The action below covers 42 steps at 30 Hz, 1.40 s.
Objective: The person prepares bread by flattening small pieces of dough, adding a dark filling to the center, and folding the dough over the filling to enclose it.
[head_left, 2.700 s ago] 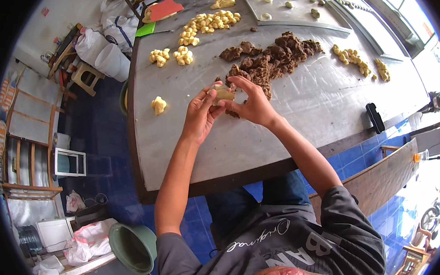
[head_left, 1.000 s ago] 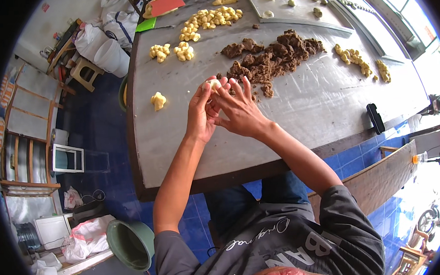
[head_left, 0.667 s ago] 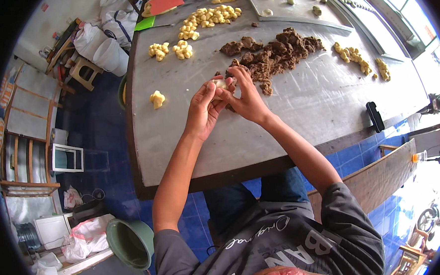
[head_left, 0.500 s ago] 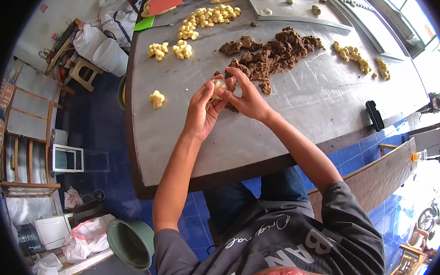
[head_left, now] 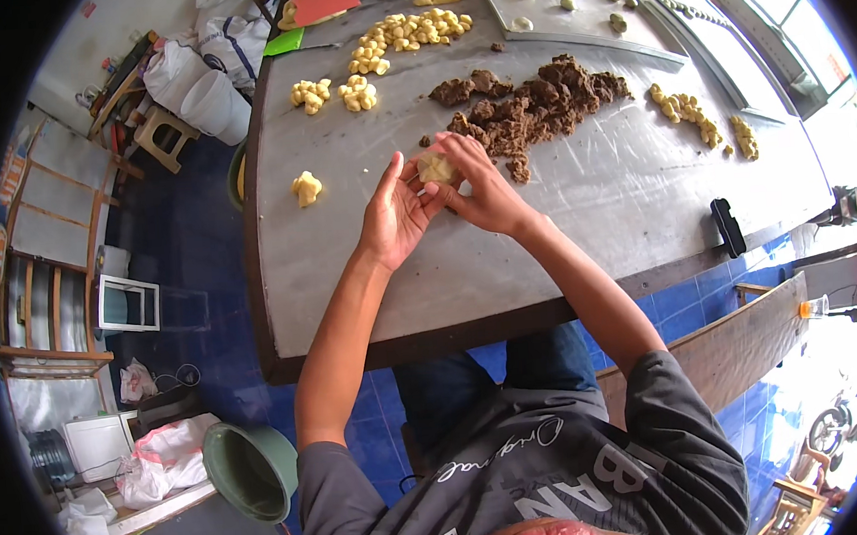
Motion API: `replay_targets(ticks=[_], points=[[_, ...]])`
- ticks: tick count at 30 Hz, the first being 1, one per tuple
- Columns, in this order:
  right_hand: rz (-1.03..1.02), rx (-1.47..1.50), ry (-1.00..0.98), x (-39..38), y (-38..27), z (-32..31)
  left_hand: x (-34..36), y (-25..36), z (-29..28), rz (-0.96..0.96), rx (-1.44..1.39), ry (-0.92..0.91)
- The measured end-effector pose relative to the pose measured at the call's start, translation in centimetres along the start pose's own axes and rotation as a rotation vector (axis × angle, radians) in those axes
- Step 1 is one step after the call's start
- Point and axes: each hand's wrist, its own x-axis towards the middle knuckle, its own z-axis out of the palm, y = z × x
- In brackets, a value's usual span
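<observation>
A pale yellow piece of dough (head_left: 435, 168) is held between my two hands above the steel table. My left hand (head_left: 394, 216) cups it from the left, palm turned up, thumb raised and apart from it. From the right, my right hand (head_left: 486, 192) bends its fingers over the dough, thumb at its lower edge. The fingers beneath the dough are partly hidden. Just beyond my hands lies a crumbly heap of dark brown filling (head_left: 546, 106). A single dough lump (head_left: 306, 188) sits left of my left hand.
On the steel table (head_left: 430, 287), small dough balls (head_left: 407, 33) cluster at the far left and more dough pieces (head_left: 682, 109) lie right. A metal tray (head_left: 571, 37) with round pieces stands at the back. A black case (head_left: 728, 228) rests at the right edge. A green tub (head_left: 252, 470) stands lower left.
My left thumb has lifted off the dough and the left hand has opened wider. My right fingers have curled further over the dough, which now looks flatter and more exposed.
</observation>
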Motion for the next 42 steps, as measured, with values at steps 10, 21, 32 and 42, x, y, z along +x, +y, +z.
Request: replay_targets(ticks=[10, 21, 32, 42], points=[[-0.075, -0.269, -0.098, -0.2, 0.2, -0.3, -0.3, 0.2, 1.2, -0.02, 0.001, 0.101], [-0.05, -0.253, -0.025, -0.7, -0.4, 0.1, -0.5, 0.0, 1.6, 0.048, 0.493, 0.104], [-0.041, -0.056, -0.183, -0.5, -1.2, -1.8, -1.4, 1.5, 2.6, 0.057, 0.72, -0.048], [-0.161, -0.15, -0.182, -1.1, -2.2, -1.4, -2.4, 1.5, 2.5, -0.121, 0.532, 0.012]])
